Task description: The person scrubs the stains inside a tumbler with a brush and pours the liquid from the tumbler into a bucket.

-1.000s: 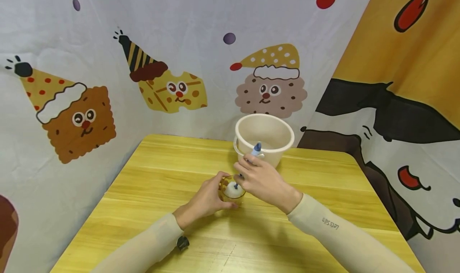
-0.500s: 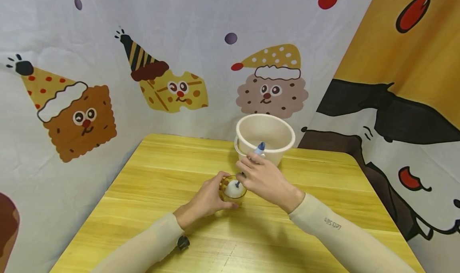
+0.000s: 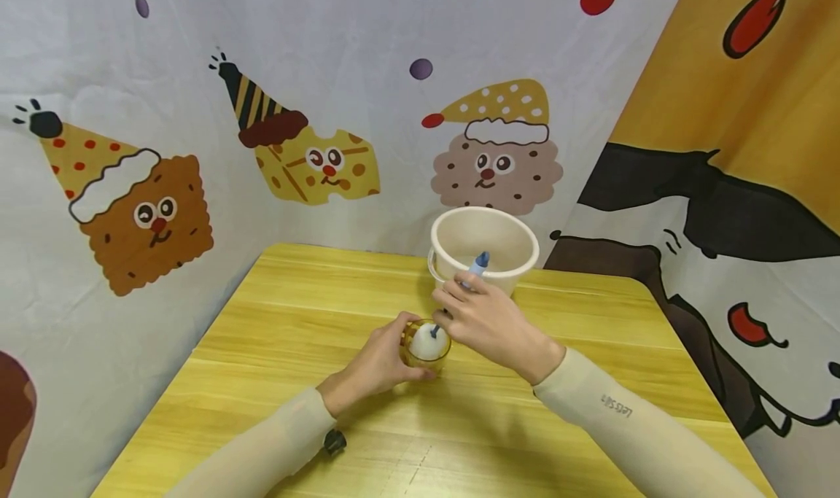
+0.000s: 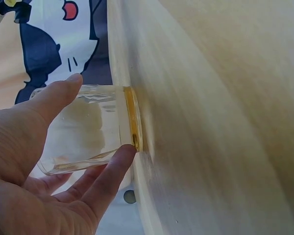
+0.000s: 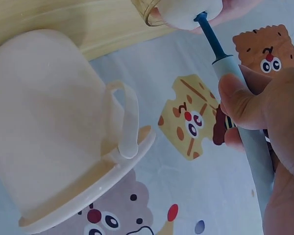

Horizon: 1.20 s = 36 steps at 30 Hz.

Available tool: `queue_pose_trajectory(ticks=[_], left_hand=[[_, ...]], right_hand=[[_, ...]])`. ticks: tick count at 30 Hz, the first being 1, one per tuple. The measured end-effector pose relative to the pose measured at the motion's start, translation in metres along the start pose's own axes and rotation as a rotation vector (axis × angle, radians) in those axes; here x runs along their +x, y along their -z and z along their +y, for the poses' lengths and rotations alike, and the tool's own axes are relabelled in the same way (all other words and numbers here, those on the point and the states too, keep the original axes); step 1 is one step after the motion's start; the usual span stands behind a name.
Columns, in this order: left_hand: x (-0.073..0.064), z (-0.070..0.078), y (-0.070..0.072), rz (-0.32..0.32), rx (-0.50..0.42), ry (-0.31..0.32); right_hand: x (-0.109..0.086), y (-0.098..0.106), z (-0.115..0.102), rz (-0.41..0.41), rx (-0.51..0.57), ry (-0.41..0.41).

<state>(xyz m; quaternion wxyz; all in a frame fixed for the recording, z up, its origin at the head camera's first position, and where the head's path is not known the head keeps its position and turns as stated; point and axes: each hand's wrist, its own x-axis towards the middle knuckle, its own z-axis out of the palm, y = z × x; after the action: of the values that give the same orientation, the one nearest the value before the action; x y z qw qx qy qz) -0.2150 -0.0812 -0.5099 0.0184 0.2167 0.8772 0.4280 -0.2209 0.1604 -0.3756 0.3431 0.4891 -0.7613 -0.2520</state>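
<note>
An amber-tinted clear glass [image 3: 438, 367] stands on the wooden table [image 3: 315, 301]. My left hand [image 3: 377, 356] holds it from the left side; in the left wrist view its thumb and fingers lie around the glass wall [image 4: 78, 129]. My right hand [image 3: 488, 327] grips the light blue handle of a cup brush [image 5: 255, 156], its dark blue shaft leaning toward the glass. At the shaft's end, the white sponge head [image 3: 428, 343] sits in the glass mouth, its rounded upper side visible. The head's lower part is hidden inside the glass.
Behind my right hand stands a cream bucket [image 3: 485, 210] with its handle [image 5: 130, 120] hanging down. A small black object [image 3: 334, 442] shows beside my left sleeve. Patterned cloth [image 3: 367, 17] hangs behind the table and along its sides.
My right hand and the brush handle have shifted slightly right and up. The sponge head sits a little higher in the glass mouth. My left hand and the glass have barely moved.
</note>
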Motion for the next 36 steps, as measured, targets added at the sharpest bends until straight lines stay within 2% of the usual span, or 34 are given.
queue_pose_trajectory(ticks=[18, 30, 36], left_hand=[[0.002, 0.0, 0.0, -0.012, -0.007, -0.022], [-0.001, 0.001, 0.002, -0.002, -0.034, -0.02], [-0.001, 0.0, 0.002, -0.008, -0.012, -0.021]], right_hand=[[0.005, 0.008, 0.009, 0.006, 0.008, 0.035], [0.013, 0.005, 0.011, 0.013, -0.064, 0.044], [0.014, 0.005, 0.012, -0.011, -0.089, 0.033]])
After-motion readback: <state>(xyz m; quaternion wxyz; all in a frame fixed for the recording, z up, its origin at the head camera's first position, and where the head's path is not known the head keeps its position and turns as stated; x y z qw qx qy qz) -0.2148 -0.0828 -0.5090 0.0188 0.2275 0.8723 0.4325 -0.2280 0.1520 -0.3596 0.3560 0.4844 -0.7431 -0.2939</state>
